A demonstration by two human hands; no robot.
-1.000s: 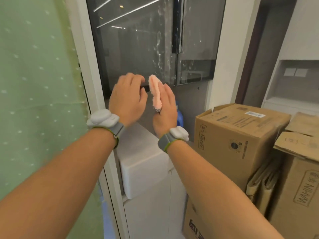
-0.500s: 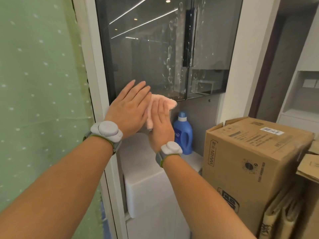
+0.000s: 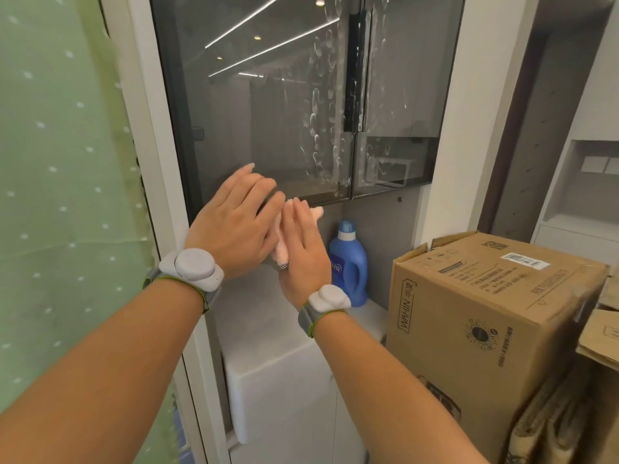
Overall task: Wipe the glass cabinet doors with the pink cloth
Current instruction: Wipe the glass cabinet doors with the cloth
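Two dark glass cabinet doors fill the upper view: the left door (image 3: 261, 105) and the right door (image 3: 405, 95), both streaked with smears near the middle seam. A pink cloth (image 3: 281, 242) is pressed between my palms just below the left door's bottom edge. My left hand (image 3: 234, 232) lies flat with straight fingers against the cloth's left side. My right hand (image 3: 303, 256) presses it from the right, fingers straight. Only the cloth's top corner and a lower fold show.
A blue detergent bottle (image 3: 348, 266) stands on the white counter (image 3: 274, 333) right of my hands. A large cardboard box (image 3: 482, 316) sits at the right, more boxes beyond it. A green dotted curtain (image 3: 60, 182) hangs at the left.
My hands have flattened and closed together around the cloth. The view has tilted up and shifted, showing more of the doors and the blue bottle.
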